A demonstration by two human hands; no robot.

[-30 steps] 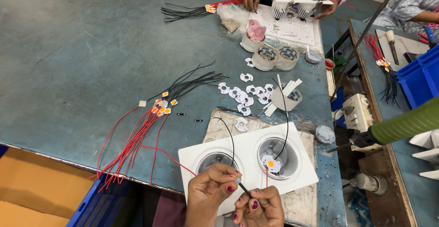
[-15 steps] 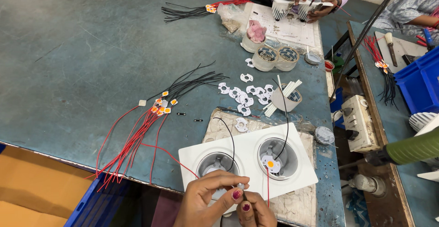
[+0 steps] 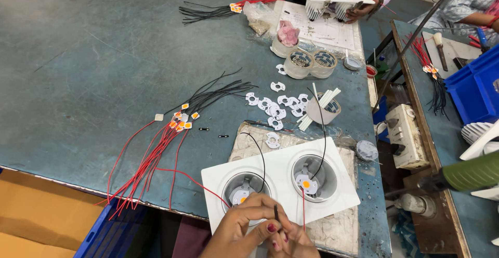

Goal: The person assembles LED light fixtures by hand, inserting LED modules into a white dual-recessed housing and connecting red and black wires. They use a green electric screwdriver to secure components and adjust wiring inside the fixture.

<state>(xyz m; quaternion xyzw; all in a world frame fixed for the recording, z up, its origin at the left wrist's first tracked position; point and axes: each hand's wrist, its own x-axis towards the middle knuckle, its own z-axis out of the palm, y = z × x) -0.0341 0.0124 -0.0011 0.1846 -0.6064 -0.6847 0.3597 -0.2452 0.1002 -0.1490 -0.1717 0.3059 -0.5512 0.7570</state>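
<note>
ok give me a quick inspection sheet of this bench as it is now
surface: worn grey-blue table, scuffed.
job's things: white two-hole housing on a stained board; an orange-centred chip in the right hole; left hand and right hand meet at its near edge, pinching a thin dark tool.
clutter: white rings, tape rolls, cup of white sticks.
grippers: both hands' grip shut on the tool.
cables: red wires and black wires fanned left; a second bundle far.
surroundings: another person's hands hold a similar housing; blue bins right.
</note>
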